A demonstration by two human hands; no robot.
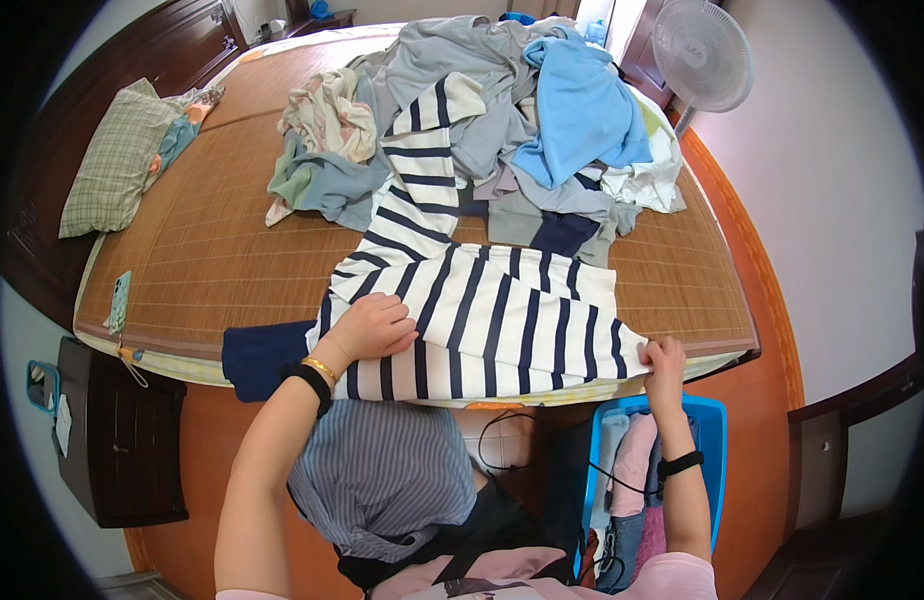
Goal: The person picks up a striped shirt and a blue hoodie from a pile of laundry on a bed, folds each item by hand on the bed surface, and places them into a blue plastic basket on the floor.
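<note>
A white knit top with navy stripes (477, 315) lies along the near edge of the bed, partly folded over itself. One sleeve (421, 180) stretches away from me toward a heap of clothes. My left hand (376, 326) has its fingers curled on the top's left part, and the fabric under the fingers is hidden. At the far right end, my right hand (664, 356) pinches a striped corner between thumb and fingers. A folded navy garment (263, 361) sticks out from under the top on the left.
A bamboo mat (229, 262) covers the bed. Behind the top is piled clothing (462, 60), including a light blue garment (582, 105). A blue bin (721, 450) holds rolled clothes below my right forearm. A striped cloth (394, 465) covers my lap. A phone (120, 300) lies left; a fan (702, 52) stands right.
</note>
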